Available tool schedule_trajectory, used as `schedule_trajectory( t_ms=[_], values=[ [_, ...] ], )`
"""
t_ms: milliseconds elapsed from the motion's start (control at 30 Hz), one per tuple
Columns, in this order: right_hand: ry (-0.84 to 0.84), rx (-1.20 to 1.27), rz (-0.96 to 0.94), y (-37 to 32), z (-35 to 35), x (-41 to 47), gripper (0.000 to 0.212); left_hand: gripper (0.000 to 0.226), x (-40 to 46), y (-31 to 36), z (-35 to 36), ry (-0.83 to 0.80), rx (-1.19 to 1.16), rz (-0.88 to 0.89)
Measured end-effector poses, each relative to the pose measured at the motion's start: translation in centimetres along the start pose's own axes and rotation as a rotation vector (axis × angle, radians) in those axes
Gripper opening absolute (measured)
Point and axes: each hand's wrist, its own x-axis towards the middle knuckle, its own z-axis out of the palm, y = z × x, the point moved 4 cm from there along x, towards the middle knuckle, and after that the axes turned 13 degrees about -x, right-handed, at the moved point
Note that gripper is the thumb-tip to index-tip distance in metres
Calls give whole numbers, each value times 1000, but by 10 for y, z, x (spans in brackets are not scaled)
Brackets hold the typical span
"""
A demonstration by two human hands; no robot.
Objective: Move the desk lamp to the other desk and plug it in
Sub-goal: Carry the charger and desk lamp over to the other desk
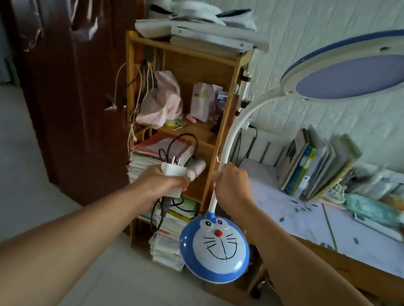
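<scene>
Both forearms reach forward over the pale floor. Right hand (233, 184) is wrapped tight around the white gooseneck of the desk lamp (214, 250), whose cat-faced blue base hangs in the air below the fingers while the round head rises above them. Left hand (164, 181) is clenched on the white plug adapter (173, 170), prongs poking up past the knuckles, black cord (159, 215) dangling beneath, wooden shelf (185, 52) beyond

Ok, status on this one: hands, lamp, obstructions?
Left hand grips plug adapter. Right hand grips lamp by its neck, airborne. Desk ahead; books at back.
</scene>
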Motion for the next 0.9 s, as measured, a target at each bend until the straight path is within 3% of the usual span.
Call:
schedule_trajectory(
  t_ms=[133, 267, 567, 733, 900],
  values=[
    [41, -10, 84, 33, -15, 31, 17, 30, 43, -1, 39, -109, 7, -40],
    [52, -32, 126, 63, -24, 58, 21, 27, 74, -4, 77, -159, -6, -63],
    [84, -40, 161, 146, -38, 152, 21, 50, 165, -22, 174, -149, 24, -88],
    [74, -50, 120, 185, -41, 212, 22, 25, 211, -24, 221, -67, -14, -72],
    [60, -62, 97, 218, -34, 268, 23, 28, 256, -37, 253, 3, -2, -101]
  ],
)
